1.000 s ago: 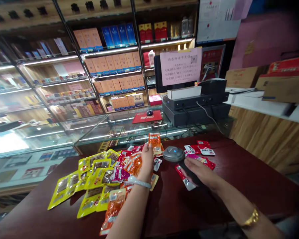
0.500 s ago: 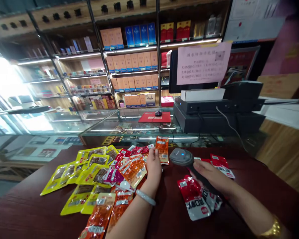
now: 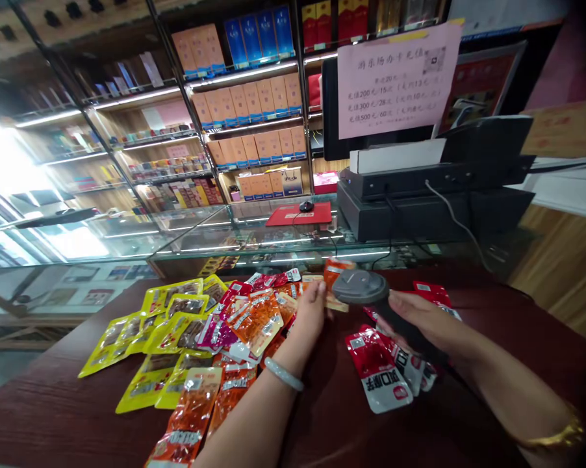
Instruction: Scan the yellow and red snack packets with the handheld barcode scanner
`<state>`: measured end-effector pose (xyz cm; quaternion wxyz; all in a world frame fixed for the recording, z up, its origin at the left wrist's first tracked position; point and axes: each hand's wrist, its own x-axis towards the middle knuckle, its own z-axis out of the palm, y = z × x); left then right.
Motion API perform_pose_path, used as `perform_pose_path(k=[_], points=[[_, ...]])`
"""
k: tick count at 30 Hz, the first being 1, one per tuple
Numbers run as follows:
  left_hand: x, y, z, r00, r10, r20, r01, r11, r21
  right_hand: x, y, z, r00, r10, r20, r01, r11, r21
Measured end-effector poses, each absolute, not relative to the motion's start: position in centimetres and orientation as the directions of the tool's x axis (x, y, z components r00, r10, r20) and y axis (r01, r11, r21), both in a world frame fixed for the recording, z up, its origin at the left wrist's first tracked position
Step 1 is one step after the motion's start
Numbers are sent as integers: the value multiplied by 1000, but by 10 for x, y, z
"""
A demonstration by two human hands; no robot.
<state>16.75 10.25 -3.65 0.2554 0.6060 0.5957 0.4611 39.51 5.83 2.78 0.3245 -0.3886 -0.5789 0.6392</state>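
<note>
My right hand point(image 3: 420, 318) is wrapped around the handle of a dark barcode scanner point(image 3: 364, 286), whose head points left toward my other hand. My left hand point(image 3: 313, 311), closed, grips an orange snack packet point(image 3: 339, 268) by its near side. The scanner head hides part of that packet, which is smeared by motion. Left of my left wrist lies a loose pile with orange packets point(image 3: 260, 320), purple and red packets point(image 3: 223, 331) and yellow packets point(image 3: 176, 335). Below the scanner sit several red-and-white packets point(image 3: 378, 374).
More red packets point(image 3: 432, 296) lie at the back right of the dark red tabletop point(image 3: 317, 416). Beyond it stand a glass counter point(image 3: 195, 244), a red mat point(image 3: 283, 214) with a mouse point(image 3: 306, 206), and a black cash drawer point(image 3: 420, 211) with a cable. Shelves of boxes point(image 3: 254, 104) line the wall.
The orange packet in my left hand has tilted and moved right, partly behind the scanner head. The scanner has shifted slightly up and right. The camera view has tipped downward.
</note>
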Motion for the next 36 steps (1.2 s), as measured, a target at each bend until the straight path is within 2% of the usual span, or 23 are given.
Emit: perform_pose_path(k=[2,3,6,8,11,14,18,22,24,26,31,36], points=[[168,99,-35,-2,956,293,673,-216,707,399,57,32,-467,873,-141,-39,-179,-983],[167,98,-35,2,950,312,773,-199,603,400,57,33,-451,880,-151,-63,-200,-978],[160,98,-39,-138,942,305,946,34,322,399,59,32,-436,885,-167,-76,-221,-972],[155,100,-43,-143,958,247,970,87,226,396,61,27,-452,877,-159,-52,-204,-978],[151,104,-48,-57,976,209,985,21,170,393,65,19,-482,860,-169,23,-180,-983],[150,108,-48,-33,973,229,975,-19,222,391,67,15,-464,865,-191,44,-193,-980],[149,111,-44,-72,963,259,930,-29,367,390,67,15,-446,877,-181,20,-192,-981],[145,111,-36,-152,951,268,776,-53,628,391,70,16,-396,906,-150,6,-161,-987],[143,110,-31,-209,951,226,657,-35,753,394,71,17,-355,926,-129,25,-128,-991],[141,108,-27,-254,953,162,563,10,827,398,71,20,-323,940,-107,45,-98,-994],[141,103,-20,-302,950,80,452,69,889,404,66,26,-306,949,-75,63,-59,-996],[145,102,-14,-293,954,64,468,85,880,401,64,27,-318,945,-71,61,-55,-997]])
